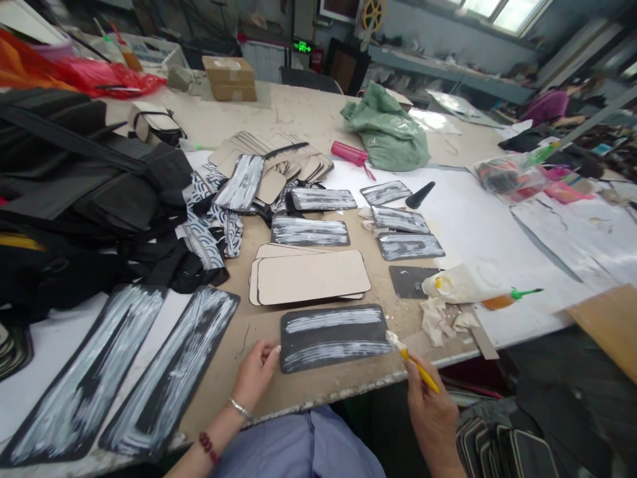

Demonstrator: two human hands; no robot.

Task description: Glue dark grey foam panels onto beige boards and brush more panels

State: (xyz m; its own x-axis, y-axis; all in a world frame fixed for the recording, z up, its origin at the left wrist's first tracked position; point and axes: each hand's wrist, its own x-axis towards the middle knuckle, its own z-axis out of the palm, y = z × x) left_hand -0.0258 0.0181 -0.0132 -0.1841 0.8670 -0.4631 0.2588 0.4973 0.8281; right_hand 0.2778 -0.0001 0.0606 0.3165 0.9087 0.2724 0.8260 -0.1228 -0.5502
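Note:
In front of me lies a black rounded panel (334, 337) with two streaky white bands of paste, one along its far edge and one along its near edge. My left hand (257, 372) is at its left edge, thumb and fingers closed on the rim. My right hand (432, 411) grips a brush (422, 372) by its yellow handle; white paste covers the bristles, which touch the panel's right edge. Just behind the panel sits a stack of beige panels (313, 273). Two long paste-streaked black strips (172, 372) lie at the left.
Several smaller pasted panels (311, 231) lie farther back. To the right are a whitish bag (462, 284) and an orange bottle with a green nozzle (500, 301). Black bags (89, 166) heap at left. A green sack (391, 129) stands behind. Another person (547, 106) is far right.

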